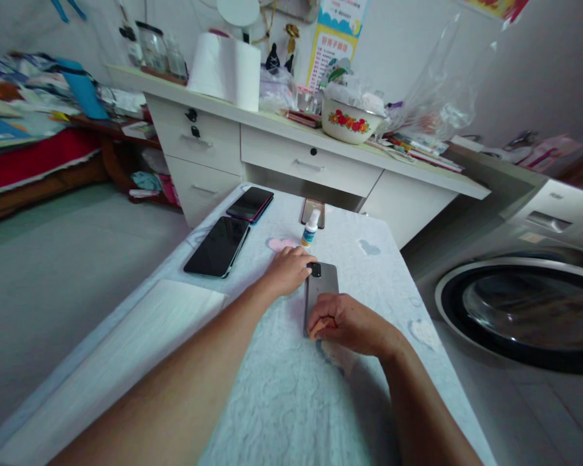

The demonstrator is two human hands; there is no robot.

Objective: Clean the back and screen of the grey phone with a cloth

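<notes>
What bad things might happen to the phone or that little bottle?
The left hand is close to the little bottle, so a bump might tip it over near the grey phone. The right hand grips that phone's near end; a slip might slide it along the tablecloth.

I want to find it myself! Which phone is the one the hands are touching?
Look at the low table with the pale lacy cloth. Near its middle, just below the little white bottle, lies the grey phone, both hands on it. Unlike the two black-screened phones further left, it lies face-down, camera showing.
</notes>
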